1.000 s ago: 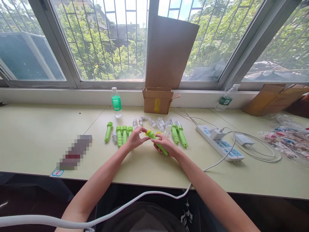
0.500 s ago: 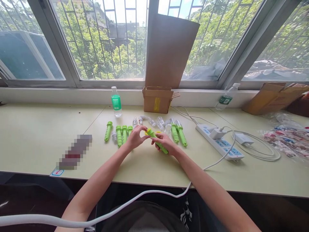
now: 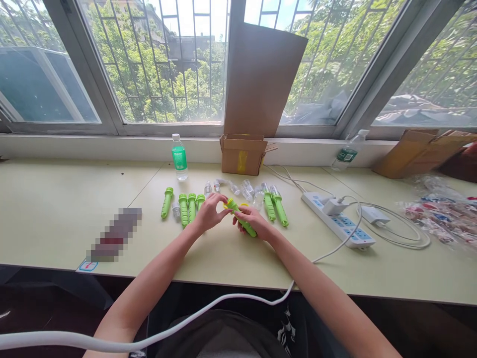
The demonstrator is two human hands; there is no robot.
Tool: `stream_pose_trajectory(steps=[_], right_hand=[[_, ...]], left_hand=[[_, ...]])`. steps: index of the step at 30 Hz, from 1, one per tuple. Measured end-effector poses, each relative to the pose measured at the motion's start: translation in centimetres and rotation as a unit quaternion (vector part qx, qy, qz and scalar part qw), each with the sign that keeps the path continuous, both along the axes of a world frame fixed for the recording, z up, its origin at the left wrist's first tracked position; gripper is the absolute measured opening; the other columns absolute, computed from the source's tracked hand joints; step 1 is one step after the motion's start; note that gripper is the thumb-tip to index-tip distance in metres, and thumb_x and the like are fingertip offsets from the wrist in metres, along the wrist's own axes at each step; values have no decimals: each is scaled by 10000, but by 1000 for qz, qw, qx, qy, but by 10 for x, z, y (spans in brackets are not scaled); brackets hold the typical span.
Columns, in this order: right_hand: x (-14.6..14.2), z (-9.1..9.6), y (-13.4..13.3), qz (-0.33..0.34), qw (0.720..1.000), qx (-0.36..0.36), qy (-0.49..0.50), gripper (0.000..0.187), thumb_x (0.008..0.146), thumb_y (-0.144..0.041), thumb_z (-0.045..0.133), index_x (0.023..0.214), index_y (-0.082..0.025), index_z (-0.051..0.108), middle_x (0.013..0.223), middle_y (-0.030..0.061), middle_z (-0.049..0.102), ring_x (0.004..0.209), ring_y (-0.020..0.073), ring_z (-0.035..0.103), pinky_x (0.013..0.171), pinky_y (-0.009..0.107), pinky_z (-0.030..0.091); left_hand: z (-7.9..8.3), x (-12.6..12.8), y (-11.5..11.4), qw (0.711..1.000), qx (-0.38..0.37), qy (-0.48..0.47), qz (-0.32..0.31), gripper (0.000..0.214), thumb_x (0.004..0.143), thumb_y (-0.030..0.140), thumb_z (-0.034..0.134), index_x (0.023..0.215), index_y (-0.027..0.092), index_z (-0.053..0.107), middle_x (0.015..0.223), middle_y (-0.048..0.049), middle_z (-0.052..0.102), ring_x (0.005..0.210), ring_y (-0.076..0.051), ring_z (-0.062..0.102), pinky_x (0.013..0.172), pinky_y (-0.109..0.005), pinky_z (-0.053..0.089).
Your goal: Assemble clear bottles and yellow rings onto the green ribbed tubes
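Note:
My right hand is wrapped round a green plastic handle that lies tilted over the table. My left hand pinches the yellow-tipped top end of that same handle. Left of my hands lies a row of several green handles. To the right lie two more green handles with clear caps. Small clear plastic caps are scattered just behind my hands.
A green-labelled bottle and an open cardboard box stand by the window sill. A white power strip with charger and cables lies to the right. Plastic packets lie at the far right. A blurred dark object lies left.
My left hand lifted slightly and its fingers shifted on the handle's top end. The handle and right hand moved a little away from me.

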State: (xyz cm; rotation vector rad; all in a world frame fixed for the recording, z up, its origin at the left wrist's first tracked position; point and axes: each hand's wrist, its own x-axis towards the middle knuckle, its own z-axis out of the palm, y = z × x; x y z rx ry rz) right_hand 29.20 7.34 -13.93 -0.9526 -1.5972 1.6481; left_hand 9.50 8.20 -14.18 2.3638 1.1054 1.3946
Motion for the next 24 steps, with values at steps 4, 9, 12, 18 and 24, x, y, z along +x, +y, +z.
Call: stream_pose_trajectory(steps=[4, 9, 12, 18, 24], right_hand=[[0, -2, 0, -12, 1000, 6, 8, 330, 751, -502, 621, 818, -186, 552, 646, -18, 557, 444, 82, 483, 422, 221, 395], [-1, -2, 0, -14, 1000, 3, 5, 332, 754, -505, 615, 788, -186, 530, 599, -27, 524, 425, 79, 452, 400, 215, 370], [0, -3, 1, -13, 1000, 6, 11, 313, 760, -485, 613, 778, -182, 532, 582, -30, 515, 417, 80, 450, 382, 212, 351], [1, -6, 4, -15, 1000, 1, 8, 302, 751, -470, 617, 760, -179, 540, 562, -30, 516, 416, 88, 459, 352, 209, 333], [0, -7, 4, -14, 1000, -2, 17, 309, 739, -472, 630, 745, -182, 526, 573, -22, 535, 415, 90, 461, 338, 208, 329]], left_hand=[[-2, 1, 0, 1000, 11, 6, 16, 203, 789, 335, 651, 903, 201, 550, 949, -49, 641, 957, -214, 569, 848, -391, 477], [-6, 2, 1, 999, -5, 10, 30, 232, 795, 350, 642, 948, 203, 550, 937, -50, 635, 946, -215, 570, 821, -385, 494], [-7, 3, 2, 999, -13, 8, 31, 232, 790, 352, 647, 936, 201, 550, 941, -51, 635, 950, -214, 569, 818, -383, 497], [-7, 2, 3, 999, -12, 6, 31, 213, 780, 345, 661, 880, 195, 548, 938, -50, 642, 940, -208, 572, 819, -385, 492], [-4, 2, 2, 1000, 13, 10, 18, 184, 782, 314, 665, 849, 190, 548, 954, -52, 647, 924, -204, 581, 828, -389, 486]])
